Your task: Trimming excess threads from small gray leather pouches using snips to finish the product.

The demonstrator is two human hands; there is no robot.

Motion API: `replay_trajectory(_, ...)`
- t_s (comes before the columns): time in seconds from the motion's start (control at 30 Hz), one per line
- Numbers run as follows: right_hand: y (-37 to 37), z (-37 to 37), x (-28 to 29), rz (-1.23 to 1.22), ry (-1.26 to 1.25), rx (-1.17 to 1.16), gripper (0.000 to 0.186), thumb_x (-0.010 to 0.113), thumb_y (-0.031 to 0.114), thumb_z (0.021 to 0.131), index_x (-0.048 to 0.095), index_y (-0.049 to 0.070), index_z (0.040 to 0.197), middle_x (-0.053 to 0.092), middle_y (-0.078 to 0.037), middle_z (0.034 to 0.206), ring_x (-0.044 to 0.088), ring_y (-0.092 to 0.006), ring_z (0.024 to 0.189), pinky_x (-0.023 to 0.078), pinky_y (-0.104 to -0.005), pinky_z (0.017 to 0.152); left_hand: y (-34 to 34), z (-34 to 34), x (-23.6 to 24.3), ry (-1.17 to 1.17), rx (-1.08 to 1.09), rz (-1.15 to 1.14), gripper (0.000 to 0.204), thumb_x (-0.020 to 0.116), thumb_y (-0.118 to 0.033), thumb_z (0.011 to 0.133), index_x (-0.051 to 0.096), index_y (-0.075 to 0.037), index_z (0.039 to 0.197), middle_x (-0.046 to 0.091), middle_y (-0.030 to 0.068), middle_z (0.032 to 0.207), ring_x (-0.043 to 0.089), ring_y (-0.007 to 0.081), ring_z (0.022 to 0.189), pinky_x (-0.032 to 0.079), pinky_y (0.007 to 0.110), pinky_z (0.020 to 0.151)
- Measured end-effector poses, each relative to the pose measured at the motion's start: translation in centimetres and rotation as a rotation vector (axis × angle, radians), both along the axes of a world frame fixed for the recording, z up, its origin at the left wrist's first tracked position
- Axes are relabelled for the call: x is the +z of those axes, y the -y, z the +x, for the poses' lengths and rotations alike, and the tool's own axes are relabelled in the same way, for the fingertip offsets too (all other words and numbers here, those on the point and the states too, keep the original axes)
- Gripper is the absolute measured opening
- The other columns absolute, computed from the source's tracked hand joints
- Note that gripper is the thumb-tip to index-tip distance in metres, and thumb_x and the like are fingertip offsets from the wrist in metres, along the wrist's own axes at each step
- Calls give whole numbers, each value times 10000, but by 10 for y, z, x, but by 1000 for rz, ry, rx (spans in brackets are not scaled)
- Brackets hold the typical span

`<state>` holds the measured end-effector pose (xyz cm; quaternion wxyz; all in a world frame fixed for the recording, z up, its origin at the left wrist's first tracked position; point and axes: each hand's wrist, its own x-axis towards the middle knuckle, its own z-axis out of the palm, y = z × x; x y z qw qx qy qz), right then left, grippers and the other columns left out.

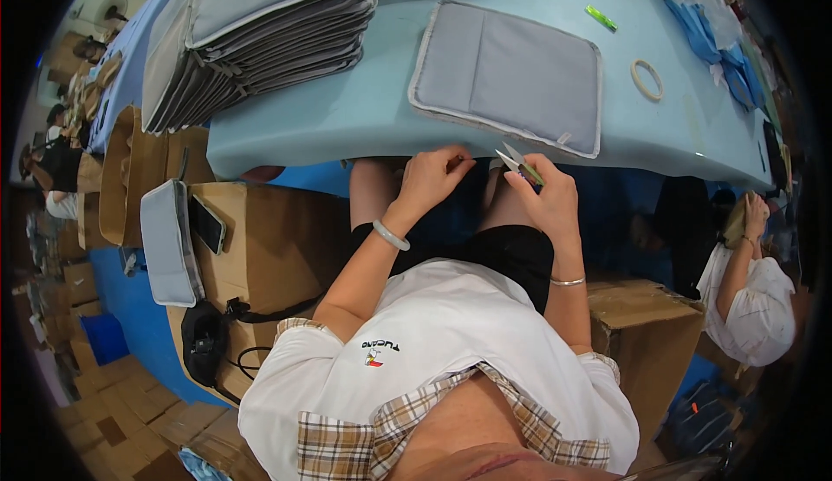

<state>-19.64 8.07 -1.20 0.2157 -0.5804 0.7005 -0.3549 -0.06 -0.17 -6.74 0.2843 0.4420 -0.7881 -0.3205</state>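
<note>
In my right hand (549, 202) is a pair of small thread snips (527, 171), blades apart and pointing up and left. My left hand (433, 179) is closed in a pinch just left of the blade tips; whatever its fingertips hold, if anything, is too small to see. Both hands are at the near edge of the table, above my lap. Just beyond them lies a flat grey padded sleeve (533, 69) with light piped edges and a seam across its left part. A small pale tag shows near its lower right corner.
A tall stack of grey sleeves (282, 39) leans on the blue-covered table (303, 126). To the right lie a green cutter (601, 18), a tape roll (646, 80) and plastic bags (706, 22). Cardboard boxes (277, 230) flank me, one bearing a phone (207, 224). Another person (750, 299) sits at right.
</note>
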Motion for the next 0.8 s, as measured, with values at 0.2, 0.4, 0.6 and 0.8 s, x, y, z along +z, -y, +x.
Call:
replay_trajectory(0.2, -20, -24, -7, -57, 88, -41, 320, 779, 263, 782, 629, 28, 938, 600, -104, 683, 561, -221, 576, 459, -302, 573, 1, -13, 30, -173, -53, -86, 145, 680, -50, 815, 666, -78, 956, 634, 74, 972, 647, 254, 809, 527, 353, 670)
replay_trajectory(0.4, -35, -49, -21, -142, 185, -196, 267, 774, 189, 801, 586, 21, 891, 545, -50, 649, 475, -121, 579, 424, -264, 566, 8, -35, 42, -227, -103, -566, 214, 716, 2, 774, 669, -96, 960, 633, 39, 942, 620, 236, 838, 521, 334, 663)
replay_trajectory(0.6, -29, -68, -29, -259, 433, -431, 207, 710, 141, 887, 558, 7, 851, 544, 17, 664, 474, -51, 609, 406, -210, 564, 19, -48, 46, -104, -114, -632, 208, 723, -10, 771, 674, -105, 949, 630, 31, 931, 599, 230, 822, 512, 353, 663)
replay_trajectory(0.8, 2, -63, -32, -307, 512, -398, 250, 746, 147, 844, 552, 3, 909, 603, -24, 757, 620, -78, 741, 477, -229, 662, 23, -47, 45, -66, -122, -648, 151, 717, -11, 771, 693, -102, 890, 637, 24, 899, 600, 237, 806, 508, 349, 669)
